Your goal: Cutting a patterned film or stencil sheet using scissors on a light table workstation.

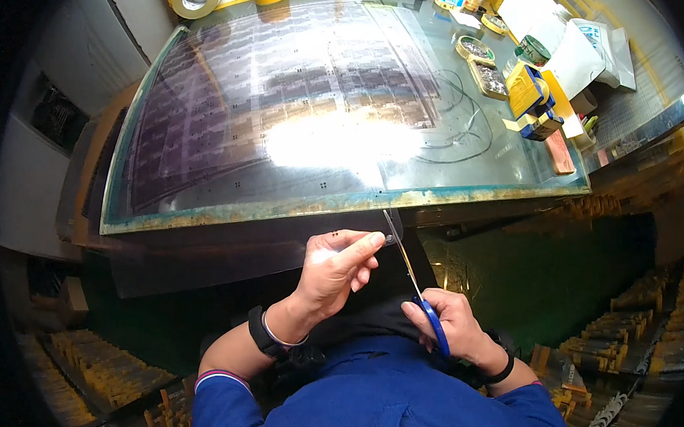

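Observation:
My right hand (452, 324) grips scissors (433, 325) by their blue handles, the blades slanting up toward the table's front edge. The blades lie close together beside the edge of a clear film sheet (197, 256). This sheet hangs over the front of the glass-topped table (342, 206). Close to the blades, my left hand (337, 268) pinches thumb against forefinger at the film's right edge. A small clear bit shows at those fingertips. On the glass, a large film (183, 129) carries rows of dark pattern, partly washed out by a bright glare.
At the table's right stand a yellow tape dispenser (525, 92), a pinkish block (559, 153), and tins of small bits (490, 80). A thin dark line loops (485, 132) over the glass. Tape rolls (195, 1) sit at the far edge. Racks with yellow pieces (106, 369) flank me.

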The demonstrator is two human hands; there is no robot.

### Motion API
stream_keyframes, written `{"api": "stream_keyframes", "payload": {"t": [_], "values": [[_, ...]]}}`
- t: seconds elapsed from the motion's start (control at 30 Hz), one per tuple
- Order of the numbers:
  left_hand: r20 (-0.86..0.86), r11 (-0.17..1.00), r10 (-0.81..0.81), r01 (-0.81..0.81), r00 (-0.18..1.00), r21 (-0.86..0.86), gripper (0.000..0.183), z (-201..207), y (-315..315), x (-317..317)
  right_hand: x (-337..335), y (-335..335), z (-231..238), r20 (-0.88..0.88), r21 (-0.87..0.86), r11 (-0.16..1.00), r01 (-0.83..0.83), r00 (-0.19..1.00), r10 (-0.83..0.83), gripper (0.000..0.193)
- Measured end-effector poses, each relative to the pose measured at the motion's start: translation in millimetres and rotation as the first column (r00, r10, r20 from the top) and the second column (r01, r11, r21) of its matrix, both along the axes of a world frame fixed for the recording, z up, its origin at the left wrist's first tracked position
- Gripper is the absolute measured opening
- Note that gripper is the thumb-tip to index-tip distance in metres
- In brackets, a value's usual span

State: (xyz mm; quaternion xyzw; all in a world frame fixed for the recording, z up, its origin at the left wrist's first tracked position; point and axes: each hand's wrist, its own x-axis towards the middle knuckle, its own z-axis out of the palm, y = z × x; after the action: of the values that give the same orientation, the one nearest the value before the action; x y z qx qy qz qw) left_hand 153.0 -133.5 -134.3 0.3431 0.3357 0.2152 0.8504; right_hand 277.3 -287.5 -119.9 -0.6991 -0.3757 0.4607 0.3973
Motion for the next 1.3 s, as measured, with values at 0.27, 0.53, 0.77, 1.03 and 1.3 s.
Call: {"api": "stream_keyframes", "payload": {"t": [0.27,0.53,0.77,1.03,1.3], "values": [[0.011,1.000,-0.015,0.015,1.000,0.008,0.013,2.4,-2.2,3.1,-2.1,5.0,-14.7,0.175,0.122,0.992,0.006,0.984,-0.027,0.035],[0.052,0.999,-0.038,0.039,0.998,-0.022,0.015,1.6,-6.2,2.0,-3.3,10.1,-13.8,0.206,0.145,0.989,0.002,0.978,-0.032,0.035],[0.077,0.998,-0.055,0.056,0.996,-0.013,0.014,1.4,-8.3,0.4,-3.9,7.6,-12.8,0.225,0.143,0.990,0.004,0.974,-0.037,0.036],[0.065,0.997,-0.075,0.076,0.995,-0.008,0.014,2.3,-18.0,0.3,2.6,11.6,-22.6,0.296,0.188,0.979,-0.074,0.955,0.015,0.029],[0.068,0.994,-0.102,0.104,0.992,-0.023,0.012,0.1,-22.4,-1.3,-4.9,12.4,-6.3,0.245,0.110,0.994,0.007,0.969,-0.034,0.035]]}}
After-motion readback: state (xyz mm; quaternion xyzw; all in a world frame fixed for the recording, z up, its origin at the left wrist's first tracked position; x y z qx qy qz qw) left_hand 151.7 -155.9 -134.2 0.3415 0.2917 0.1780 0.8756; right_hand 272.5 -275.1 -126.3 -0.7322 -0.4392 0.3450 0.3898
